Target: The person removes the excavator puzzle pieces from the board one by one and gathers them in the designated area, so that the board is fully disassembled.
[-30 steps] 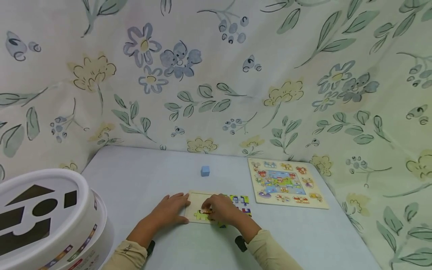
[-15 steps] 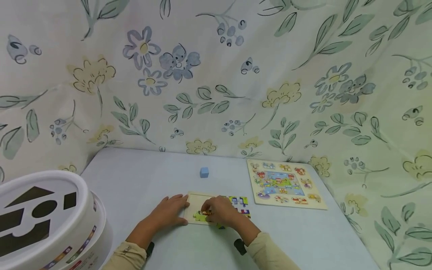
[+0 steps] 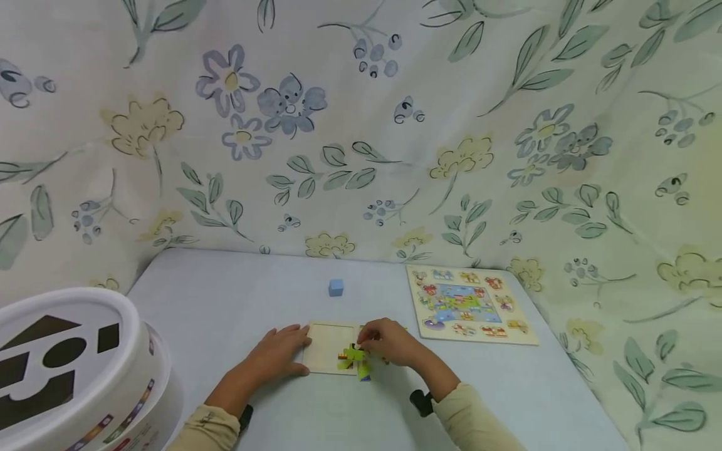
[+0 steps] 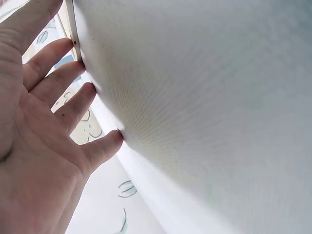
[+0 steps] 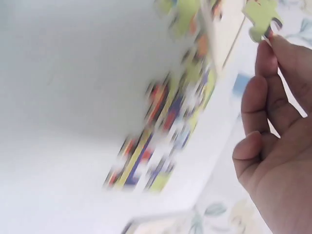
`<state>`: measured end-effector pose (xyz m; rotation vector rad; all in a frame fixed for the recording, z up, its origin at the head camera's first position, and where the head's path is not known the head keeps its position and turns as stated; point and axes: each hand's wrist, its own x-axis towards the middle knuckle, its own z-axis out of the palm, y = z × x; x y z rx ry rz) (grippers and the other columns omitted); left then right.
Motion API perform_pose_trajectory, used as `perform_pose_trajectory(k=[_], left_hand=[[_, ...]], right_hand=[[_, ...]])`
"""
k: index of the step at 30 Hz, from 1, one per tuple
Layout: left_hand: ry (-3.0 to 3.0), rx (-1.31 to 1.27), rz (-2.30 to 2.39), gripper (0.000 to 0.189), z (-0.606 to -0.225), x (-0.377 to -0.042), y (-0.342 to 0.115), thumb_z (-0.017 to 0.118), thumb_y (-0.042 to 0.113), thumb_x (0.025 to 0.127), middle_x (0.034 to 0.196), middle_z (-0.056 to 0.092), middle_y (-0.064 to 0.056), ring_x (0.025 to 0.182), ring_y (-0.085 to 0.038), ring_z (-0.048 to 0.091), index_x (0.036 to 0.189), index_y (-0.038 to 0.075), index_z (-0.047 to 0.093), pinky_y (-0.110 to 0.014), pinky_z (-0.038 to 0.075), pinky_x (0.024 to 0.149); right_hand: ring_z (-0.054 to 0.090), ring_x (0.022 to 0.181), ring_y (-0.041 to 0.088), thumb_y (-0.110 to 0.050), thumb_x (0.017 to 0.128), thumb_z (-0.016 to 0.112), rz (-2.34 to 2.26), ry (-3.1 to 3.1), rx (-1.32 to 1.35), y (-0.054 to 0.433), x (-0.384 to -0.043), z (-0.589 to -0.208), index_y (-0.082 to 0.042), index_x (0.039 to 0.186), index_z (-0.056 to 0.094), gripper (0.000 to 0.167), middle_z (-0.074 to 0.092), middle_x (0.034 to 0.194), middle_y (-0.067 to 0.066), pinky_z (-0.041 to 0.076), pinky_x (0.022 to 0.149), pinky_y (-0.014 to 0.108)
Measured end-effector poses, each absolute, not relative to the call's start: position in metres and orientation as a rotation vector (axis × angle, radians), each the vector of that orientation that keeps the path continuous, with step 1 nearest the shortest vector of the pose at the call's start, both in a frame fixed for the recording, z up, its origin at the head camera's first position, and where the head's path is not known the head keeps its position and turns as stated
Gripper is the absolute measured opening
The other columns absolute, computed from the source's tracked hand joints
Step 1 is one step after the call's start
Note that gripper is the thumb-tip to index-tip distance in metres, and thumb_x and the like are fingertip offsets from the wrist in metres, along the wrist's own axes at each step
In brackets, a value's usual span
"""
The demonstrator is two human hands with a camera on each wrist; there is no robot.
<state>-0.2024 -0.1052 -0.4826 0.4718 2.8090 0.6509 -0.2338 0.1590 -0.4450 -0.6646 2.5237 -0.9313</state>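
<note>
My left hand (image 3: 278, 352) rests at the left side of a shallow wooden puzzle tray (image 3: 320, 346). In the left wrist view its spread fingertips (image 4: 88, 87) touch down along the tray's edge and the table. Thumb and forefinger of my right hand (image 3: 393, 342) pinch a green jigsaw piece (image 5: 262, 13), held raised over the tray's right part. Another green piece (image 3: 364, 372) lies by the tray's lower right corner. Several colourful pieces (image 5: 161, 105), blurred in the right wrist view, lie on the table to the right of the tray; in the head view my right hand mostly hides them.
A small blue cube (image 3: 336, 287) sits behind the tray. To the back right lies a large picture puzzle board (image 3: 470, 305). A white round tub with a shape-cutout lid (image 3: 90, 313) stands at the left. Flowered cloth (image 3: 350, 125) hangs behind the table.
My right hand has risen from the tray and shifted right, the green piece now between its fingertips. The left hand stays at the tray's left side. The head view has turned slightly right.
</note>
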Motion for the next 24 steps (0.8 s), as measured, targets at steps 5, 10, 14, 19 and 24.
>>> perform_pose_trajectory(k=[5, 10, 14, 19, 24], left_hand=[[2.819, 0.46, 0.63, 0.057, -0.483, -0.203, -0.104, 0.083, 0.029, 0.075, 0.147, 0.048, -0.012, 0.14, -0.033, 0.036, 0.124, 0.008, 0.064, -0.062, 0.024, 0.112], [2.815, 0.466, 0.629, 0.057, -0.483, -0.203, -0.104, 0.083, 0.03, 0.076, 0.147, 0.047, -0.013, 0.14, -0.034, 0.036, 0.124, 0.007, 0.064, -0.062, 0.023, 0.112], [2.813, 0.471, 0.648, 0.057, -0.483, -0.203, -0.106, 0.083, 0.029, 0.075, 0.147, 0.047, -0.013, 0.14, -0.034, 0.036, 0.124, 0.007, 0.064, -0.063, 0.023, 0.112], [2.812, 0.467, 0.661, 0.056, -0.484, -0.203, -0.107, 0.083, 0.029, 0.075, 0.147, 0.047, -0.013, 0.14, -0.034, 0.036, 0.123, 0.008, 0.064, -0.063, 0.023, 0.112], [2.807, 0.471, 0.661, 0.056, -0.485, -0.203, -0.106, 0.083, 0.028, 0.075, 0.147, 0.047, -0.013, 0.14, -0.034, 0.036, 0.123, 0.007, 0.064, -0.063, 0.023, 0.111]], right_hand=[[0.055, 0.075, 0.012, -0.01, 0.093, 0.063, -0.845, 2.492, -0.552, 0.196, -0.229, -0.445, -0.008, 0.09, 0.069, 0.006, 0.067, 0.085, -0.002, 0.045, 0.064, 0.027], [0.054, 0.077, 0.012, -0.009, 0.092, 0.066, -0.824, 2.456, -0.529, 0.21, -0.223, -0.446, -0.008, 0.089, 0.07, 0.005, 0.067, 0.085, -0.002, 0.046, 0.067, 0.027], [0.054, 0.077, 0.013, -0.009, 0.091, 0.066, -0.82, 2.453, -0.524, 0.209, -0.223, -0.446, -0.008, 0.089, 0.07, 0.005, 0.067, 0.085, -0.001, 0.046, 0.067, 0.028], [0.055, 0.078, 0.014, -0.01, 0.091, 0.067, -0.809, 2.456, -0.506, 0.209, -0.222, -0.446, -0.008, 0.09, 0.07, 0.004, 0.067, 0.086, -0.001, 0.047, 0.07, 0.031], [0.054, 0.081, 0.014, -0.01, 0.091, 0.067, -0.801, 2.457, -0.498, 0.209, -0.223, -0.447, -0.009, 0.091, 0.071, 0.004, 0.066, 0.087, -0.002, 0.048, 0.073, 0.033]])
